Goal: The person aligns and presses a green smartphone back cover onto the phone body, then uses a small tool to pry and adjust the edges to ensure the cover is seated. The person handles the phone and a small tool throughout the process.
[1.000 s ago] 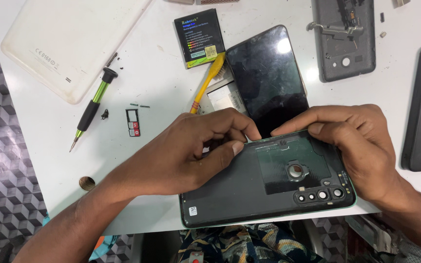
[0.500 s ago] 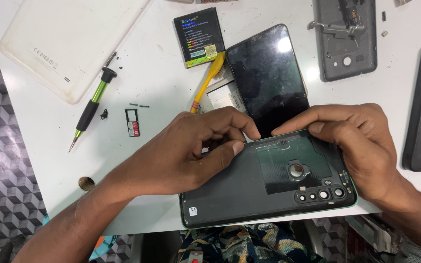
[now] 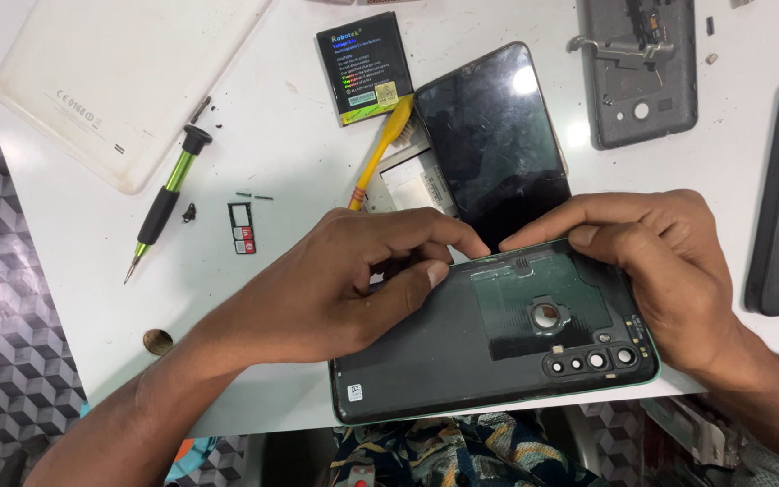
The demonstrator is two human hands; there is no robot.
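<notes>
Both hands, left (image 3: 344,289) and right (image 3: 669,271), pinch one back cover (image 3: 498,347) overhanging the counter's (image 3: 272,144) near edge. One screwdriver (image 3: 166,200), one battery (image 3: 367,65); bare counter lies left.

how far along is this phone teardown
Done: the SIM tray lies out on the table, beside the screwdriver. In hand: both hands, left and right, press on the dark back cover along its top edge. Left: the cover looks not yet lifted clear; what's under it is hidden.
</notes>
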